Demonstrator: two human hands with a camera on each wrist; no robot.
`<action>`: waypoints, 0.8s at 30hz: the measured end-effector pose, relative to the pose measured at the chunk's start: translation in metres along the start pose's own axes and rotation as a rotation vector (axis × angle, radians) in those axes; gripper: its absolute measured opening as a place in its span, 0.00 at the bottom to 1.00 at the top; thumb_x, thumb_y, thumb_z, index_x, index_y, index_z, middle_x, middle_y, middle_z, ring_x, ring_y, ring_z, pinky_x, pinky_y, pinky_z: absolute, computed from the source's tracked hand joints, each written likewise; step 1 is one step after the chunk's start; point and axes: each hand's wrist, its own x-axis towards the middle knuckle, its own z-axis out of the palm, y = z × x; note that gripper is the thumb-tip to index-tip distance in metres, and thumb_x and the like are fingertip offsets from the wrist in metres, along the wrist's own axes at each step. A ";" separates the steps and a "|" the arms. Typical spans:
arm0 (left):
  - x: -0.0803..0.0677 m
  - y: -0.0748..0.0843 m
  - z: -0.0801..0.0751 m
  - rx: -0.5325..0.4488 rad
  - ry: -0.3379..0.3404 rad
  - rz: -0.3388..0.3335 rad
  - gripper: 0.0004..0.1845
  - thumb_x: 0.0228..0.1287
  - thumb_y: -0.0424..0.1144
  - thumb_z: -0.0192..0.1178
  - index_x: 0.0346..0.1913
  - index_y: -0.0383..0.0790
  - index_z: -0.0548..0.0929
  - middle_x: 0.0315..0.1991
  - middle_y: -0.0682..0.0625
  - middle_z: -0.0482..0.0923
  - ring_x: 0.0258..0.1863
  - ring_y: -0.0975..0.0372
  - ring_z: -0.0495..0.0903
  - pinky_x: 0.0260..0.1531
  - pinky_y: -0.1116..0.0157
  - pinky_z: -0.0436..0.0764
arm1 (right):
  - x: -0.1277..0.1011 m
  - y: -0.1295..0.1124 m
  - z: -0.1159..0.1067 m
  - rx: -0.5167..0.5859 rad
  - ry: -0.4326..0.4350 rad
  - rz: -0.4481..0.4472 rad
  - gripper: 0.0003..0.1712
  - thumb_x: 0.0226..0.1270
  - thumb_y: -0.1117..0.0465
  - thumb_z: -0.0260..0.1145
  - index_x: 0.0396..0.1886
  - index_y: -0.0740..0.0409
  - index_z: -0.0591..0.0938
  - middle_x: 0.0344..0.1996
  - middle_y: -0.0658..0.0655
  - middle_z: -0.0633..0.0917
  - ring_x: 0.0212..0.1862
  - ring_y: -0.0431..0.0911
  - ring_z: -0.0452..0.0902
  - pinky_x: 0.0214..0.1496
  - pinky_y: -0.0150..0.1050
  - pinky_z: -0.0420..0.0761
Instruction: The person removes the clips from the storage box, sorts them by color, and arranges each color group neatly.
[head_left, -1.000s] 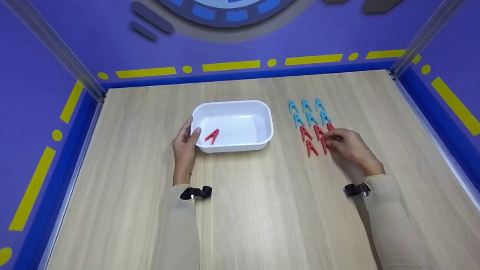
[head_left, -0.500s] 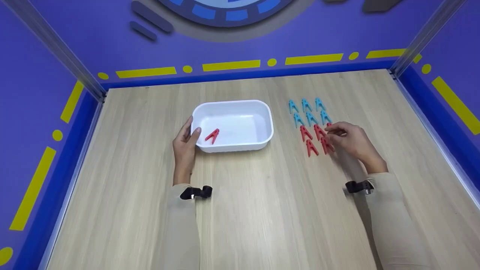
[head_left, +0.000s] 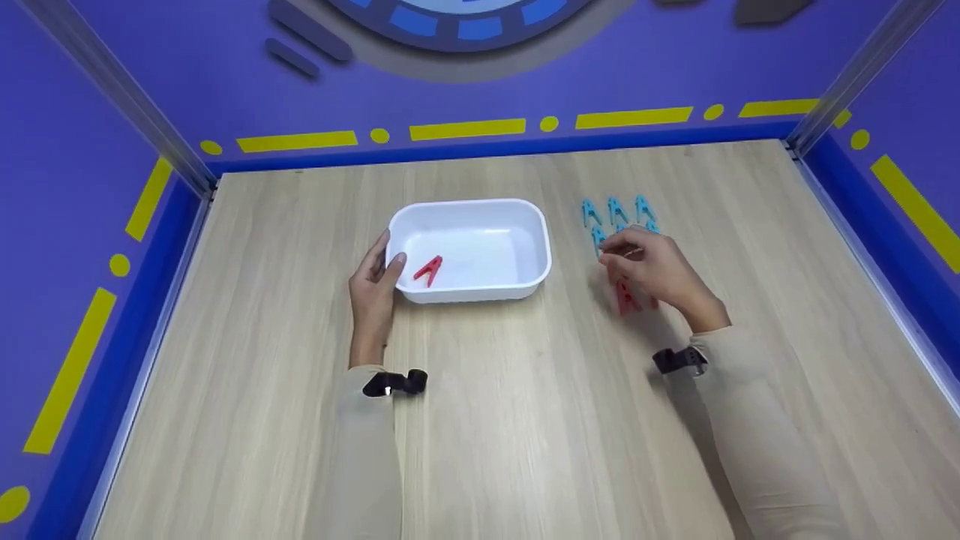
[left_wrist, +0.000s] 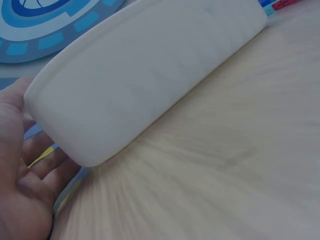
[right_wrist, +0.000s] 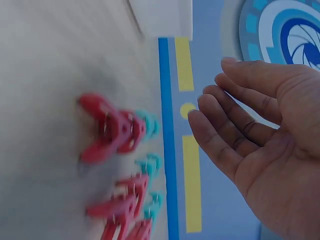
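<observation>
From the head view I see my left hand (head_left: 373, 289) resting flat on the desk (head_left: 487, 420), its fingers (head_left: 380, 251) loosely straight against the short wall of the white tub (head_left: 536, 232) at the tub's nine o'clock, the thumb touching the rim. The left wrist view shows the same: the palm (left_wrist: 20, 190) lies open beside the tub's outer wall (left_wrist: 145, 75), touching it without gripping it. One red clip (head_left: 428, 271) lies inside the tub, toward its nine o'clock end.

My right hand (head_left: 654, 271) hovers at the tub's three o'clock, well apart from it, over the rows of clips. In the right wrist view the fingers (right_wrist: 235, 120) are relaxed and nearly straight, palm empty, with nothing held. Blue clips (head_left: 615, 211) sit at the hand's twelve o'clock; red clips (head_left: 626, 298) peek from under it at six o'clock. The right wrist view shows both colours blurred on the desk (right_wrist: 45, 75).
</observation>
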 end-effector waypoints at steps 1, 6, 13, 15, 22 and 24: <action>0.000 0.000 0.000 -0.007 0.000 0.000 0.30 0.75 0.40 0.69 0.76 0.44 0.77 0.76 0.51 0.72 0.76 0.63 0.68 0.74 0.67 0.69 | 0.003 -0.004 0.004 0.007 -0.010 -0.005 0.13 0.77 0.63 0.71 0.54 0.66 0.87 0.49 0.59 0.87 0.51 0.51 0.84 0.54 0.31 0.84; 0.001 0.001 0.001 -0.044 0.003 -0.015 0.30 0.75 0.37 0.69 0.76 0.43 0.76 0.76 0.49 0.72 0.76 0.62 0.69 0.73 0.66 0.70 | 0.020 -0.028 0.025 0.029 -0.067 -0.061 0.12 0.75 0.65 0.71 0.54 0.65 0.88 0.49 0.58 0.87 0.51 0.50 0.83 0.58 0.50 0.87; 0.002 0.002 0.002 -0.042 0.008 -0.059 0.30 0.76 0.34 0.66 0.78 0.39 0.73 0.78 0.46 0.68 0.78 0.59 0.65 0.75 0.67 0.67 | 0.042 -0.055 0.058 0.042 -0.139 -0.145 0.11 0.76 0.66 0.71 0.52 0.66 0.88 0.48 0.59 0.86 0.50 0.52 0.83 0.57 0.50 0.86; 0.002 0.002 0.001 -0.046 0.008 -0.067 0.30 0.76 0.33 0.66 0.78 0.37 0.73 0.79 0.45 0.67 0.79 0.58 0.64 0.75 0.67 0.67 | 0.046 -0.058 0.067 0.028 -0.144 -0.156 0.10 0.76 0.67 0.70 0.52 0.67 0.87 0.48 0.61 0.86 0.51 0.53 0.82 0.56 0.52 0.86; 0.003 0.000 0.002 -0.057 0.020 -0.036 0.30 0.75 0.35 0.68 0.76 0.40 0.75 0.77 0.47 0.70 0.77 0.59 0.67 0.74 0.67 0.68 | 0.050 -0.063 0.079 -0.029 -0.102 -0.124 0.09 0.75 0.69 0.70 0.51 0.68 0.87 0.48 0.64 0.85 0.53 0.56 0.82 0.58 0.55 0.85; 0.003 -0.001 0.001 -0.057 0.021 -0.021 0.30 0.74 0.36 0.69 0.76 0.42 0.76 0.77 0.48 0.71 0.77 0.60 0.68 0.73 0.67 0.69 | 0.050 -0.065 0.078 -0.037 -0.085 -0.112 0.09 0.74 0.70 0.70 0.51 0.68 0.87 0.48 0.64 0.85 0.53 0.57 0.82 0.58 0.53 0.86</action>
